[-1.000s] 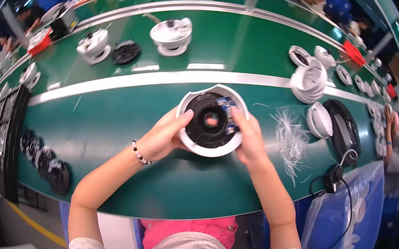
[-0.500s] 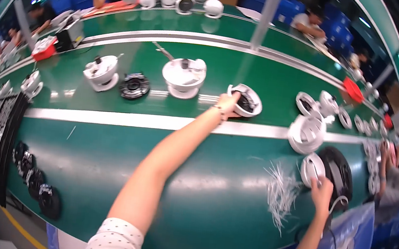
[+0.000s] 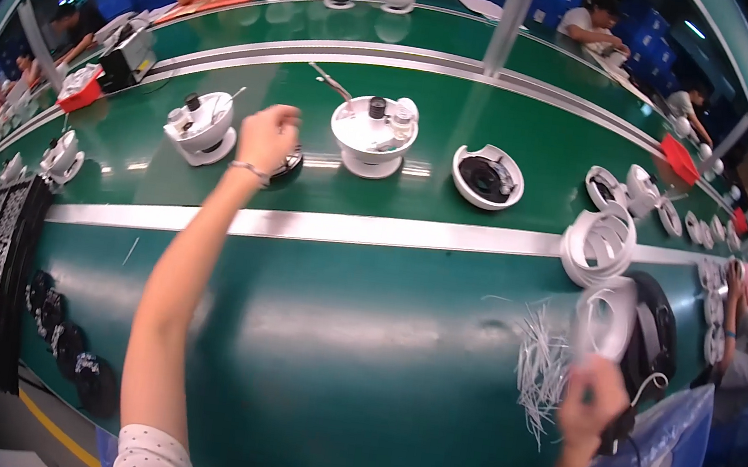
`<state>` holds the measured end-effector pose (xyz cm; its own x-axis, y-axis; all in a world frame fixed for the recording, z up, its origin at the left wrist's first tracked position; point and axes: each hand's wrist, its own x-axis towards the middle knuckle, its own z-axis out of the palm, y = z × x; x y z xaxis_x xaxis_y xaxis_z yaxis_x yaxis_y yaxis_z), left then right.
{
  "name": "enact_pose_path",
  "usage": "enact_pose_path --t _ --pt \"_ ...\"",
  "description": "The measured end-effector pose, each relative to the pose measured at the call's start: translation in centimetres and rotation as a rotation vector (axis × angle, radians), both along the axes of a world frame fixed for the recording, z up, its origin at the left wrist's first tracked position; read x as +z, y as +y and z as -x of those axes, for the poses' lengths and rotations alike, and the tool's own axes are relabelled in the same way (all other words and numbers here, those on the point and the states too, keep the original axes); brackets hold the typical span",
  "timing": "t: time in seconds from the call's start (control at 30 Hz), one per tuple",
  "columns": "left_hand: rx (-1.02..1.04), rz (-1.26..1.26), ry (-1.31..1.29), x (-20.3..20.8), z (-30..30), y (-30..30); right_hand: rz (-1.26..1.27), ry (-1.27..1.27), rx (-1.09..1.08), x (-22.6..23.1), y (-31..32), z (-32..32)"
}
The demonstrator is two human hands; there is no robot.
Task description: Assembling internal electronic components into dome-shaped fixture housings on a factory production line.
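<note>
My left hand (image 3: 267, 134) reaches far out over the green belt (image 3: 363, 325) with its fingers curled, right on top of a black round part (image 3: 290, 167) that it half hides; whether it grips the part is unclear. To the right of it stand a white bowl-shaped base with small parts (image 3: 373, 133) and a white round housing with a black centre (image 3: 487, 176). My right hand (image 3: 591, 405), blurred, is at the near right edge and holds up a white ring (image 3: 607, 320) beside a heap of thin white strips (image 3: 542, 368).
Another white base (image 3: 201, 125) stands left of my left hand. White rings (image 3: 599, 242) and a black round pad (image 3: 656, 333) lie at the right. Black discs (image 3: 65, 350) and dark trays (image 3: 0, 272) line the left. Other people work across the belt.
The white housing with the black centre was carried from in front of me out onto the belt and let go. My left hand then moved left to the black part; my right hand took up the white ring.
</note>
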<state>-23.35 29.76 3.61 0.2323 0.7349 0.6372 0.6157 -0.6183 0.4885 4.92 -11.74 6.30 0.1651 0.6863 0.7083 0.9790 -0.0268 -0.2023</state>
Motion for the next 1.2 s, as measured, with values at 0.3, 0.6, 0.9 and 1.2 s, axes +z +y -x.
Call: enact_pose_path --t 0.3,0.6,0.9,1.2 --pt "0.219 0.369 0.462 -1.5 2.6 3.8 0.497 -0.029 0.623 -5.0 4.1 13.1" --pt "-0.365 1.039 -0.681 0.5 6.0 -9.6 0.952 0.061 0.581 -1.0 8.1 11.7" --pt "-0.733 1.177 0.119 2.1 12.5 -15.0 0.704 0.193 0.621 0.1 8.0 14.2" --pt "-0.738 1.265 -0.119 0.0 13.1 -16.8 0.373 1.252 0.727 -2.8 8.2 19.1"
